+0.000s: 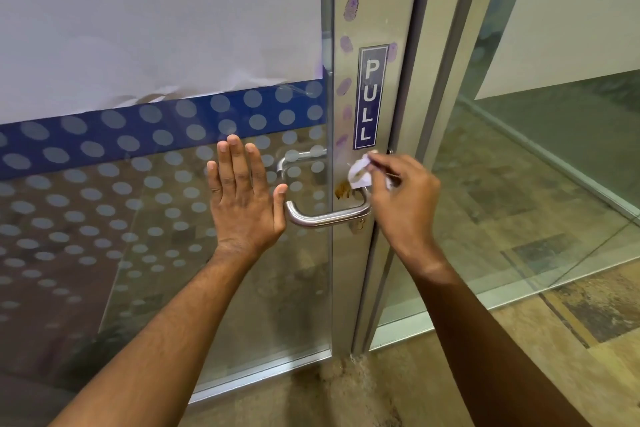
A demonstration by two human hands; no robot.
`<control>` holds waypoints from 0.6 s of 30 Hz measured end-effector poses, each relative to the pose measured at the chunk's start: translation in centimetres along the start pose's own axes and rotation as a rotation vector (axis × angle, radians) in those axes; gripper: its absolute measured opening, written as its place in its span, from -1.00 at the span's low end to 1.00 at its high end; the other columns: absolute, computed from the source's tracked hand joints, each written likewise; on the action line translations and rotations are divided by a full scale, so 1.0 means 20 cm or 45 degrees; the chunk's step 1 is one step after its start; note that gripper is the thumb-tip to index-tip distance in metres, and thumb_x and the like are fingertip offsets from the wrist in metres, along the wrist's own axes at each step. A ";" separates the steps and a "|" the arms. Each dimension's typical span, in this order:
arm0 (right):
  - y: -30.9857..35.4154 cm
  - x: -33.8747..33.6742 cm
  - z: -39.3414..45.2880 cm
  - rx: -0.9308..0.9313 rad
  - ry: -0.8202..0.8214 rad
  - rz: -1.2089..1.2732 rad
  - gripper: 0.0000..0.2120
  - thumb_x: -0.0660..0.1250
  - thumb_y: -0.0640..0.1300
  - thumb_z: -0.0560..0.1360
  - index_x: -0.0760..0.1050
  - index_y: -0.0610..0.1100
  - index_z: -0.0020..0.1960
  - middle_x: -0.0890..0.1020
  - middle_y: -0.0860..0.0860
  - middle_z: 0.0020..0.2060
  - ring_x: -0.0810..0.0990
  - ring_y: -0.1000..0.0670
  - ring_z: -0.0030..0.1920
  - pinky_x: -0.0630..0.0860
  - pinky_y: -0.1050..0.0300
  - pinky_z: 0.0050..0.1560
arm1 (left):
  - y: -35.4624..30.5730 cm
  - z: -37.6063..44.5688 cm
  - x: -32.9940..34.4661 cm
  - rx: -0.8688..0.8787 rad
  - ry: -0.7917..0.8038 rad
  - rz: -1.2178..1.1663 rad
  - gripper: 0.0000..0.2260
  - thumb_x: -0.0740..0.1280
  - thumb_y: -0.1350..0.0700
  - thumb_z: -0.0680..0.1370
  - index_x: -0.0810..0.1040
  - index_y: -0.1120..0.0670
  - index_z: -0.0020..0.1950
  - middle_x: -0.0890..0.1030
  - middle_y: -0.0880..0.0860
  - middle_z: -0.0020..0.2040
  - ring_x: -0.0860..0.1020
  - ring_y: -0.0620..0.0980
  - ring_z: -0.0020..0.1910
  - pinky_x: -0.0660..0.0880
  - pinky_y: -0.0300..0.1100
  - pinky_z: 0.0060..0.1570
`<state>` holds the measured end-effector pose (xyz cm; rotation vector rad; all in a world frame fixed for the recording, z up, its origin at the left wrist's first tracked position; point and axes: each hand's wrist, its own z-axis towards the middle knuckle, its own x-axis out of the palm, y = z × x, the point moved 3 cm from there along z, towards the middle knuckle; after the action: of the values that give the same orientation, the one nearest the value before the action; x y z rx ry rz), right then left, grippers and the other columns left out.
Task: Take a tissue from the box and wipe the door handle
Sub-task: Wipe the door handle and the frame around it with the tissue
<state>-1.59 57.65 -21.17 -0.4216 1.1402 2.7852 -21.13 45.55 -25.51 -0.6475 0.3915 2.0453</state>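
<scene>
A brushed-metal lever door handle [325,217] sticks out from the aluminium door frame [377,28], curving left over the glass. My right hand [401,198] pinches a small crumpled white tissue [360,172] and holds it against the frame just above the handle's base, beside a brown smear [343,190]. My left hand [242,198] lies flat with straight fingers on the glass door [145,253], its thumb close to the handle's free end. No tissue box is in view.
A blue PULL sticker [370,97] runs down the frame above the handle, with purple smudges [350,8] around it. The glass carries a blue band and frosted dots. A fixed glass panel [536,149] stands to the right; the tiled floor [554,340] lies below.
</scene>
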 end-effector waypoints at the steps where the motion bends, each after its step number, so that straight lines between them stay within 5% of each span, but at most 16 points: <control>1: -0.03 -0.02 -0.02 0.023 -0.066 -0.002 -0.77 0.40 -0.26 0.49 0.63 -0.13 0.13 0.68 0.04 -0.06 0.63 0.13 -0.10 0.60 0.22 -0.04 | 0.00 0.00 0.00 0.000 0.000 -0.005 -0.13 0.20 -0.13 0.59 -0.41 0.12 0.56 -0.49 0.07 0.54 -0.42 0.06 0.55 -0.40 -0.01 0.52; 7: -0.21 -0.05 -0.23 0.140 -0.275 0.040 -0.76 0.38 -0.32 0.51 0.61 -0.21 0.16 0.66 -0.02 -0.01 0.66 0.00 -0.05 0.63 -0.09 -0.06 | 0.00 0.00 0.01 0.003 -0.024 0.000 -0.13 0.20 -0.12 0.59 -0.42 0.12 0.56 -0.49 0.07 0.54 -0.42 0.06 0.55 -0.39 -0.01 0.53; 10: -0.25 0.03 -0.38 0.102 -0.303 0.050 -0.78 0.38 -0.42 0.48 0.60 -0.30 0.12 0.64 -0.13 -0.04 0.65 -0.05 -0.06 0.63 -0.07 -0.07 | 0.00 0.00 0.01 0.005 -0.026 0.010 -0.13 0.18 -0.12 0.60 -0.43 0.12 0.55 -0.50 0.07 0.54 -0.43 0.05 0.55 -0.39 -0.01 0.52; 14: -0.23 0.19 -0.50 0.212 -0.280 0.039 -0.85 0.44 -0.42 0.42 0.61 -0.30 -0.02 0.62 -0.09 -0.11 0.57 0.12 -0.14 0.61 0.17 -0.11 | 0.00 0.00 0.02 0.008 -0.028 0.009 -0.15 0.17 -0.12 0.61 -0.44 0.11 0.55 -0.51 0.05 0.53 -0.43 0.05 0.55 -0.38 0.00 0.53; 18: -0.20 0.35 -0.52 0.205 -0.255 0.150 -0.86 0.37 -0.53 0.38 0.62 -0.38 -0.12 0.62 -0.18 -0.13 0.61 -0.03 -0.13 0.61 -0.04 -0.14 | 0.00 0.01 0.00 0.017 -0.029 0.017 -0.16 0.13 -0.13 0.62 -0.46 0.10 0.54 -0.53 0.04 0.52 -0.45 0.04 0.54 -0.38 0.00 0.52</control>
<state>-5.27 53.11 -32.99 -0.0608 1.3661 2.7266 -21.15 45.71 -25.39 -0.6142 0.3970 2.0594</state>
